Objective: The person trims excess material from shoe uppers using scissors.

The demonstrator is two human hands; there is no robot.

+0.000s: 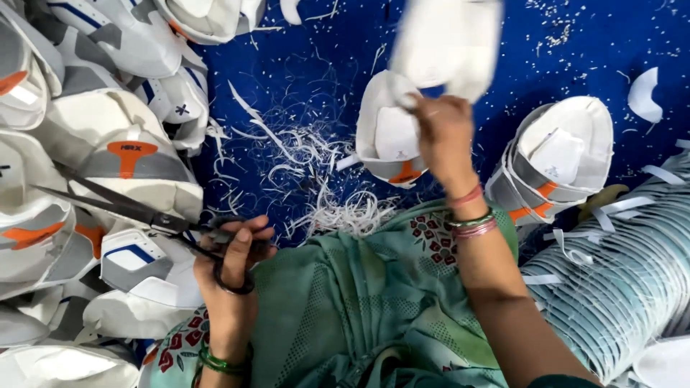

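White shoe upper piece (447, 43), blurred, at 12 o'clock, pinched from below by right hand (444, 136), fingers closed on it. Black scissors (136, 208) at 9 o'clock, blades apart, gripped by left hand (230, 266) through the loops. Stacked uppers (553, 162) at 3 o'clock, white trimmings (316, 179) on blue cloth (575, 57). Better to hold piece steady and keep blades pointed away from fingers.

A shoe workshop: piled shoe uppers (108, 144) (white trimmings (316, 179) everywhere).
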